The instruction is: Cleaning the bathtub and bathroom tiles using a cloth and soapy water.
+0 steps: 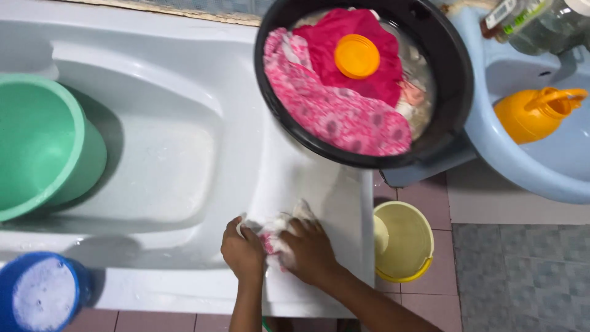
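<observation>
Both my hands press on a small soapy cloth [284, 222], white with a bit of pink, lying on the flat ledge of a white tub [319, 184]. My left hand [243, 251] grips its left end. My right hand [310, 251] covers its right side with curled fingers. Foam hides most of the cloth. Above them, a black basin [452, 80] holds wet pink and red clothes [335, 104] with an orange lid [357, 56] floating on top.
A green bucket [37, 144] stands in the tub at the left. A blue bucket of suds [40, 294] is at the bottom left. A yellow container [402, 241] sits on the tiled floor. A light-blue basin [541, 166] holds an orange jug [534, 112].
</observation>
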